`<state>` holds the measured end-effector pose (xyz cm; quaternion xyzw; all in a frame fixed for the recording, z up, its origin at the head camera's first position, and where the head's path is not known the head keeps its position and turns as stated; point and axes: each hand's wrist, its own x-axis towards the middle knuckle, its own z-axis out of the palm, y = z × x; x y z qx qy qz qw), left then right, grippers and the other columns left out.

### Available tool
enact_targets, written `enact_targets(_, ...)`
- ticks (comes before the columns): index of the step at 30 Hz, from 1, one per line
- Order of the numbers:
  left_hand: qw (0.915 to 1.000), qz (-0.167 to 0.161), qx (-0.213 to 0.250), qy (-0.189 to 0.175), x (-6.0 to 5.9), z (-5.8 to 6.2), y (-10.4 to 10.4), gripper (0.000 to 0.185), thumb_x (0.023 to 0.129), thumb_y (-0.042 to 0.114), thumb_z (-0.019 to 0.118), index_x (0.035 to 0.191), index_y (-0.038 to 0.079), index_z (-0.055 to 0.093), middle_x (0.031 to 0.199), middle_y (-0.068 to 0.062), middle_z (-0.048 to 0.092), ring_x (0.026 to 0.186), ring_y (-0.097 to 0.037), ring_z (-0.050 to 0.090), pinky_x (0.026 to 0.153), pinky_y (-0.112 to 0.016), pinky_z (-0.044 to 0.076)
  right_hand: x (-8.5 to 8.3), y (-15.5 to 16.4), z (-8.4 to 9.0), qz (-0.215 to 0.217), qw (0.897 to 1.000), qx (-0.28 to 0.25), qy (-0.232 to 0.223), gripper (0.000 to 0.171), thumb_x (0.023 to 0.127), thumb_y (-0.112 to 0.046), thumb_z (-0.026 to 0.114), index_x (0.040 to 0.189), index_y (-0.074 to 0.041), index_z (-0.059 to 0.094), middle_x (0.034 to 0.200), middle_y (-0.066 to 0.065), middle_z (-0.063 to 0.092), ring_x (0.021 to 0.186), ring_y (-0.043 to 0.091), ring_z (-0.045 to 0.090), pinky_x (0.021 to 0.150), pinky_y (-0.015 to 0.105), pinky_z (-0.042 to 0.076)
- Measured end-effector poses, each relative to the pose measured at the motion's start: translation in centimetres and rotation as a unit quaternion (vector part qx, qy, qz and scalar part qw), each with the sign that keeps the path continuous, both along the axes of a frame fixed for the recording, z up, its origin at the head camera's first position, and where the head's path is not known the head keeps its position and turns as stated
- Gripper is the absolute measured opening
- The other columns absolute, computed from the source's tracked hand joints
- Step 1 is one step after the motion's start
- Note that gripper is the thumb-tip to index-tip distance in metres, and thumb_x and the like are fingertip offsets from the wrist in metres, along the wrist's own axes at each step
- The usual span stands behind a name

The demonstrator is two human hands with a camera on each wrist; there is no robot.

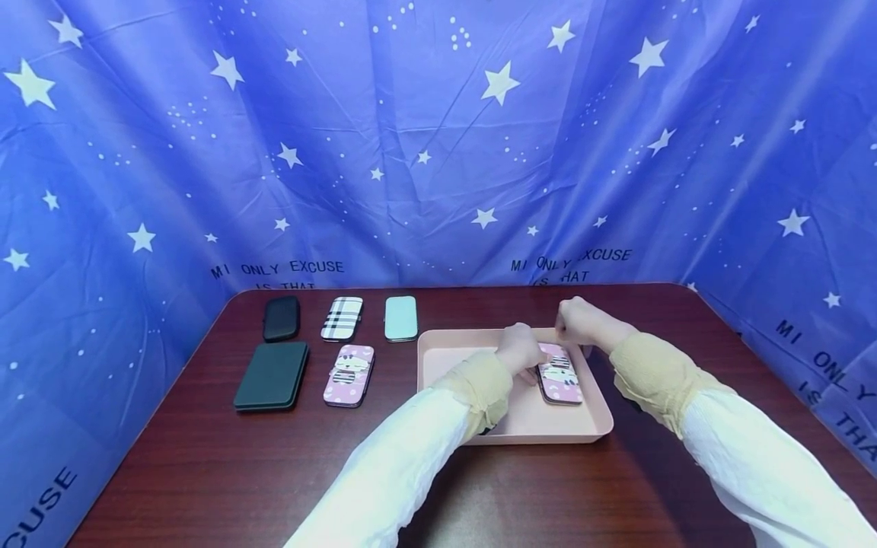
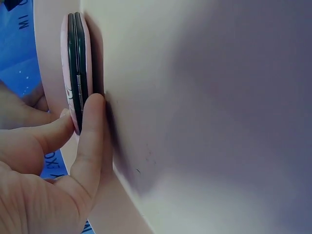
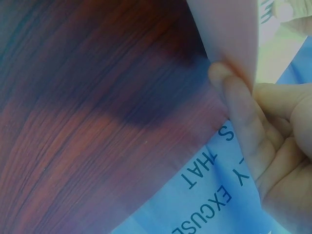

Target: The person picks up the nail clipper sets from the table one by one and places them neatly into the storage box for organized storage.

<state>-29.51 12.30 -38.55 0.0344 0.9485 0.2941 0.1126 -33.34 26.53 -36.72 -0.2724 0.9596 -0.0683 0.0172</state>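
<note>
A pink cat-print case point(image 1: 562, 380) lies in the right part of a pale pink tray point(image 1: 452, 438). My left hand point(image 1: 521, 348) reaches over the tray and pinches the case near its far end. In the left wrist view the thumb and a finger point(image 2: 90, 131) sit on either side of the pink case point(image 2: 76, 63), whose dark metal edge and hinge show. At the tray's far right corner my right hand point(image 1: 582, 321) grips the rim. The right wrist view shows its finger outside the tray wall point(image 3: 234, 39) and the thumb at the inner side.
Left of the tray stand a black case point(image 1: 282, 318), a plaid case point(image 1: 342, 318), a mint case point(image 1: 400, 317), a dark green case point(image 1: 272, 375) and another pink cat case point(image 1: 349, 375). All rest on a dark wooden table point(image 1: 205, 472). A blue starry curtain point(image 1: 411, 190) surrounds it.
</note>
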Motion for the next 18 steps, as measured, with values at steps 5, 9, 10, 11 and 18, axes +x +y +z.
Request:
enact_targets(5,0.9986,0.016,0.048,-0.016,0.36,0.05,0.13,0.027,0.079,0.016,0.077,0.091,-0.001,0.06,0.065,-0.014,0.068,0.047,-0.022,0.066,0.042,-0.026,0.052,0.04,0.09,0.06,0.004,1.0,0.001,0.009,0.024,0.067,0.007,0.058,0.049,-0.009,0.06,0.058,0.004,0.065,0.036,0.012,0.057,0.043,0.023,0.05)
enact_targets(9,0.9976,0.023,0.06,-0.023,0.44,0.09,0.24,0.024,0.08,0.016,0.076,0.088,-0.001,0.06,0.052,-0.013,0.063,0.046,-0.023,0.065,0.04,-0.028,0.052,0.11,0.06,0.15,0.008,1.0,-0.003,0.01,0.025,0.067,0.008,0.057,0.049,-0.008,0.059,0.058,0.004,0.064,0.035,0.012,0.056,0.041,0.023,0.049)
enact_targets(10,0.9977,0.023,0.059,-0.026,0.41,0.1,0.27,0.023,0.081,0.015,0.075,0.088,-0.001,0.06,0.051,-0.012,0.062,0.045,-0.023,0.065,0.04,-0.028,0.052,0.12,0.04,0.17,0.015,1.0,0.001,0.02,0.023,0.066,0.007,0.058,0.049,-0.008,0.06,0.058,0.004,0.064,0.036,0.011,0.057,0.043,0.023,0.05)
enact_targets(11,0.9982,0.02,0.05,-0.026,0.38,0.13,0.29,0.021,0.081,0.014,0.075,0.088,0.0,0.06,0.05,-0.012,0.063,0.045,-0.022,0.065,0.04,-0.027,0.051,0.11,0.03,0.18,0.018,1.0,0.004,0.024,0.022,0.066,0.007,0.059,0.05,-0.008,0.061,0.058,0.003,0.064,0.038,0.01,0.058,0.045,0.024,0.051)
enact_targets(18,0.9992,-0.017,0.01,-0.035,0.21,0.84,0.0,0.008,0.081,0.004,0.067,0.083,0.002,0.06,0.057,-0.01,0.066,0.047,-0.019,0.066,0.042,-0.025,0.052,0.3,-0.16,0.4,0.009,1.0,-0.004,0.011,0.018,0.065,0.007,0.06,0.054,-0.007,0.065,0.06,0.005,0.066,0.038,0.012,0.058,0.044,0.024,0.051)
